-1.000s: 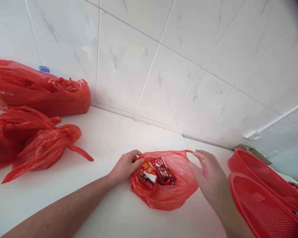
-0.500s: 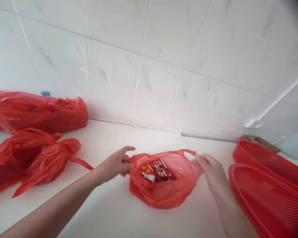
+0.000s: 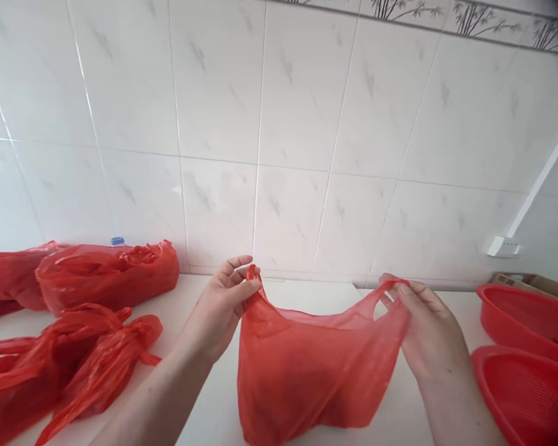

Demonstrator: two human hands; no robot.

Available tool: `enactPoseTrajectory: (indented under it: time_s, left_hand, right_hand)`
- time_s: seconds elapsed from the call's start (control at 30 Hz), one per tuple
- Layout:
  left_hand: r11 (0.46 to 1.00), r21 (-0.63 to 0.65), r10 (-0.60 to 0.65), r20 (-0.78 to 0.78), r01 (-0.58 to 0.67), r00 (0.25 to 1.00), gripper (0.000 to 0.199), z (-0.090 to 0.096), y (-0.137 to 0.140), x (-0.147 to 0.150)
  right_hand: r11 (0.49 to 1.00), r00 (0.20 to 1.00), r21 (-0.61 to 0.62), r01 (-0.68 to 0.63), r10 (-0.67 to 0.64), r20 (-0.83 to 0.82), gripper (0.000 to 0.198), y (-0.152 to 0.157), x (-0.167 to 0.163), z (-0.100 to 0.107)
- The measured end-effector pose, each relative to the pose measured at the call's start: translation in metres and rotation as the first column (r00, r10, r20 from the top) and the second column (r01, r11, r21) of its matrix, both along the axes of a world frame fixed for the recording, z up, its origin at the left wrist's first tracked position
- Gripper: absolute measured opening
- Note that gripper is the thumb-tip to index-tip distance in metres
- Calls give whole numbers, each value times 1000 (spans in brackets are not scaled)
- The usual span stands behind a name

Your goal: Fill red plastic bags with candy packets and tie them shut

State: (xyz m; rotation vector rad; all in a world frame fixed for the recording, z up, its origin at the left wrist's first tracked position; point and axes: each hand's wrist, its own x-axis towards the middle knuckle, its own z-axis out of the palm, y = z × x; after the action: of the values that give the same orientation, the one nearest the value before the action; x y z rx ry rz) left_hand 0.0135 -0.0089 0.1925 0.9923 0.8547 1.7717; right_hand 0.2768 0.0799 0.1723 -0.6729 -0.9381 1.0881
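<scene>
A red plastic bag (image 3: 307, 365) hangs stretched between my two hands in the middle of the head view. My left hand (image 3: 227, 300) pinches its left handle between thumb and fingers. The right handle loop is gripped by my right hand (image 3: 423, 316), with a gap showing through the loop. The bag's front wall faces me and hides the packets inside; only darker shapes show through the thin plastic. Its bottom is close to the white table (image 3: 199, 402); whether it touches, I cannot tell.
On the left lie other filled red plastic bags (image 3: 116, 279), some with knotted tops (image 3: 97, 365). A blue cap (image 3: 118, 241) pokes up behind them. Red plastic baskets (image 3: 521, 384) stand at the right, with a cardboard box (image 3: 539, 285) behind. A tiled wall (image 3: 297, 217) rises at the back.
My left hand has closed on the bag's left handle. Both handles are now pulled up, the bag hangs taller, and its packets are out of sight. The view has tilted upward.
</scene>
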Motion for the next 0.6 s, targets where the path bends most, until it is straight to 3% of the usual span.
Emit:
enactPoseTrajectory:
  time_s: [0.1,0.17,0.2,0.27,0.33,0.4,0.47,0.5,0.6]
  left_hand:
    - [998,40,51,-203,-43,978,50,7,-4,0]
    - [986,88,167,-432,-143,886,51,9,-6,-1]
    - [965,143,261,-547,-218,796,47,10,-7,-1]
    - [878,345,476,-698,-332,534,34,9,-9,0]
    - [749,578,660,-690,-322,297,25,8,-10,3]
    - [638,719,769,-609,-276,193,23,6,-12,7]
    - [605,744,796,-573,-282,197,24,4,-14,14]
    - [622,726,783,-578,-293,230,24,2,-16,17]
    - [752,611,652,-633,-248,417,26,-3,-22,28]
  right_hand:
    - [996,996,-16,-90,90,-22,21,0,-3,0]
    - [989,988,-13,-147,146,-39,19,1,-4,-2]
    - [984,983,-12,-180,180,-39,18,1,-5,-3]
    - [967,967,-24,-252,251,-30,21,1,-8,-6]
    - [951,952,-57,-304,303,-28,26,-2,-11,-8]
    - [945,949,-91,-314,313,-28,29,-10,-15,-7]
    - [944,950,-125,-305,310,29,32,-22,-20,-3]
    - [942,946,-151,-299,313,82,34,-29,-23,-1]
    - [907,872,-244,-343,404,276,50,-52,-34,4]
